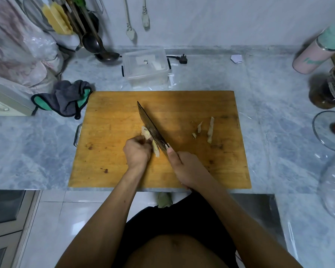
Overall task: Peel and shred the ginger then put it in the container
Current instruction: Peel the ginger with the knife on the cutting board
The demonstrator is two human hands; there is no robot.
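Marble-patterned grey countertop [269,117] carries a wooden cutting board [112,117], on which a person works a piece of ginger [145,133] with a cleaver [150,126]. The right hand [186,169] is wrapped around the cleaver's handle, thumb laid forward toward the blade's heel; the handle itself is hidden inside the fist. The blade runs away from that grip, up and to the left, its flat face tilted and its edge lying against the ginger. The left hand [137,153] pinches the ginger with curled fingers, just left of the blade and close beside the right thumb. The pale root shows on both sides of those fingers: one end pokes out beyond the knuckles, the other points back toward the person. Whether the ginger rests on the board or is held just above it cannot be told.

Beyond the blade's tip, past the far edge of the board, stands a clear plastic container [145,67] with dark clips at its sides. Left of the hands, off the board's far left corner, a grey cloth with green trim [66,98] lies crumpled. To the right of the knife hand, well apart from it, ginger peelings [210,129] lie scattered on the wood.
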